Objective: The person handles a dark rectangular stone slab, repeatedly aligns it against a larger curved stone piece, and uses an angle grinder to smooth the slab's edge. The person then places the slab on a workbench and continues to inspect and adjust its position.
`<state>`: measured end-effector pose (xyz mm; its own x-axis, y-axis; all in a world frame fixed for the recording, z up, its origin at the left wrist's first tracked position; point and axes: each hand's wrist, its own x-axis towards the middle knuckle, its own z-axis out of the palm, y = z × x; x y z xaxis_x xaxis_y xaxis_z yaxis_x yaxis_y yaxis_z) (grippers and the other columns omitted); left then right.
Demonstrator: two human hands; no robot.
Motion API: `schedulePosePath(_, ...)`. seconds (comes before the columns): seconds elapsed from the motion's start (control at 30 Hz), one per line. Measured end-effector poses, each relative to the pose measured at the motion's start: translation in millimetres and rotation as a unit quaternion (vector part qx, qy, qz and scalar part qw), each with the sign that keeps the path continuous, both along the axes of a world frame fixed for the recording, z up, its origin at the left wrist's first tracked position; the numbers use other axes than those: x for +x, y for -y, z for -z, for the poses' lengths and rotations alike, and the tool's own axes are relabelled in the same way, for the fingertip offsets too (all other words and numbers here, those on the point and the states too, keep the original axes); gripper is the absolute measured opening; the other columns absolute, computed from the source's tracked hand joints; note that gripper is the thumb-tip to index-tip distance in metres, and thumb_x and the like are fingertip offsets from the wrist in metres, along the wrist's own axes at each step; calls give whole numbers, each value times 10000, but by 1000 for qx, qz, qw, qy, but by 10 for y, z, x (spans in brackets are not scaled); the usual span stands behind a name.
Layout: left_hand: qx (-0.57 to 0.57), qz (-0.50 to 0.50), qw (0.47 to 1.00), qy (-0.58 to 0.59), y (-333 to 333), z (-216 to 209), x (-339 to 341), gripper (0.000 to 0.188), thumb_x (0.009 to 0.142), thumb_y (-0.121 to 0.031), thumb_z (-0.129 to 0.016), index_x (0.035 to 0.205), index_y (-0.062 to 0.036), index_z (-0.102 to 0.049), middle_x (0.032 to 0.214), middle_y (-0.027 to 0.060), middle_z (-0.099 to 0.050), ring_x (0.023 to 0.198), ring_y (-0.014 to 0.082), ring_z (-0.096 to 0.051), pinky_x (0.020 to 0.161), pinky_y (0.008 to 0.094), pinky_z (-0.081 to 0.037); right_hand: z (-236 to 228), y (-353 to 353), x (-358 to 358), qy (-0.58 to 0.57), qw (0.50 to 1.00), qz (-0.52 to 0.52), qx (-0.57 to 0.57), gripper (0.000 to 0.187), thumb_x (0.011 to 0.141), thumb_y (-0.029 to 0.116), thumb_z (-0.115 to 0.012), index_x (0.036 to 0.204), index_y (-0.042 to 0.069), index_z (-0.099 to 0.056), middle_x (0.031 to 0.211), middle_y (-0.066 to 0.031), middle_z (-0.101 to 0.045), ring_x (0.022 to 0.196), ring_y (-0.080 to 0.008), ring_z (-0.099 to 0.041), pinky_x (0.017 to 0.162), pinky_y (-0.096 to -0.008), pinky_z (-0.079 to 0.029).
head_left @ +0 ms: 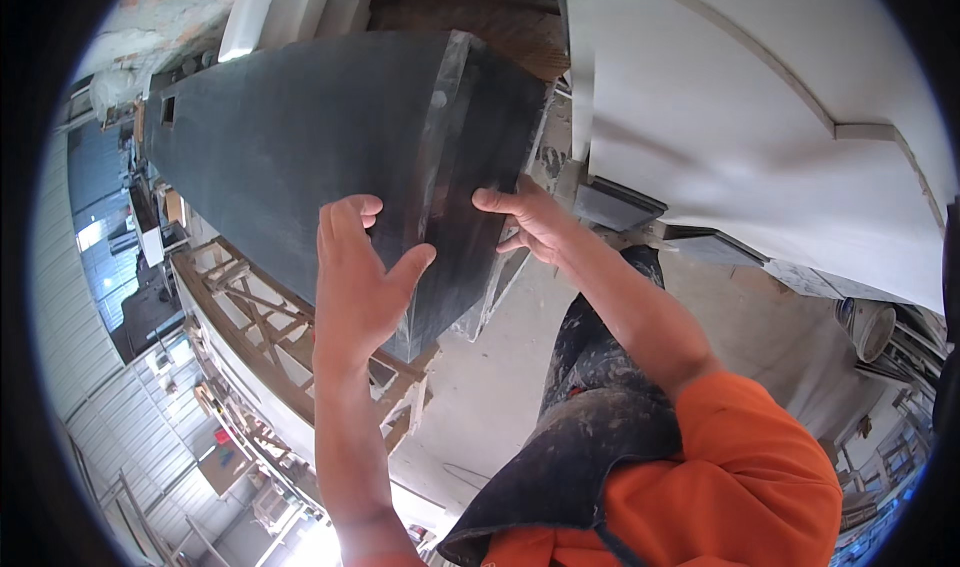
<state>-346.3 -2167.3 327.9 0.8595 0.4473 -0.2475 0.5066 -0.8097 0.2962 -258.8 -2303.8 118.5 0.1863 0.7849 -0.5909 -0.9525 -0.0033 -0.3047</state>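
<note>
A long dark grey slab point(290, 137) lies in front of me, with a rectangular cutout near its far left end. A pale, smeared band point(443, 102) crosses it near the right end. Beyond that band, a dark end strip point(500, 97) reaches to the whitish, rough outer edge. My right hand point(535, 219) grips this edge, thumb on top and fingers lower down at the side. Over the slab, left of the band, is my left hand point(355, 277), thumb spread and fingers slightly bent, holding nothing. Whether it touches the surface, I cannot tell.
Below the slab runs a wooden frame point(255, 307). White blocks point(290, 17) stand behind it by the brick wall. Large white panels point(740, 97) rise at the right, with dark slabs point(620, 205) at their foot. A bucket point(866, 329) sits farther right on the pale floor point(480, 397).
</note>
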Motion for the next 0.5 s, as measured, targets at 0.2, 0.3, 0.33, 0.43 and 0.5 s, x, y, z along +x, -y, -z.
schedulePosePath(0.2, -1, -53, 998, -39, 50, -45, -520, 660, 781, -108, -882, 1307, -4, -498, 1256, 173, -531, 1194, 359, -535, 1004, 455, -454, 10, -8, -4, 5, 1000, -3, -2, 1140, 754, 423, -956, 1626, 97, -297, 1642, -180, -389, 1546, -471, -295, 1081, -870, -252)
schedulePosePath(0.3, -6, -75, 996, -48, 93, -69, -726, 675, 773, -110, -890, 1311, -9, -495, 1256, 175, -529, 1188, 358, -534, 1002, 453, -453, -17, 4, 1, 12, 1000, 0, -4, 1145, 758, 435, -954, 1615, 64, -292, 1631, -187, -392, 1549, -462, -291, 1093, -859, -264)
schedulePosePath(0.33, -4, -88, 995, -56, 107, -74, -797, 679, 770, -111, -892, 1311, -10, -495, 1258, 177, -527, 1188, 358, -534, 1002, 452, -453, -10, 1, 0, 12, 1000, 1, -4, 1148, 759, 436, -954, 1614, 57, -288, 1628, -189, -392, 1549, -460, -290, 1095, -855, -267)
schedulePosePath(0.43, -3, -121, 990, -75, 142, -78, -986, 687, 765, -112, -896, 1311, -11, -492, 1264, 181, -522, 1189, 357, -534, 1004, 452, -452, 52, -4, -21, 13, 1000, 5, 1, 1165, 763, 438, -952, 1616, 51, -258, 1625, -196, -381, 1547, -462, -291, 1101, -854, -260)
schedulePosePath(0.5, -7, -137, 987, -82, 154, -72, -1076, 686, 766, -114, -895, 1311, -10, -491, 1268, 185, -518, 1190, 356, -534, 1007, 454, -450, 70, 0, -18, 10, 1000, 4, 3, 1168, 765, 434, -951, 1620, 54, -251, 1632, -198, -368, 1544, -477, -286, 1106, -855, -247)
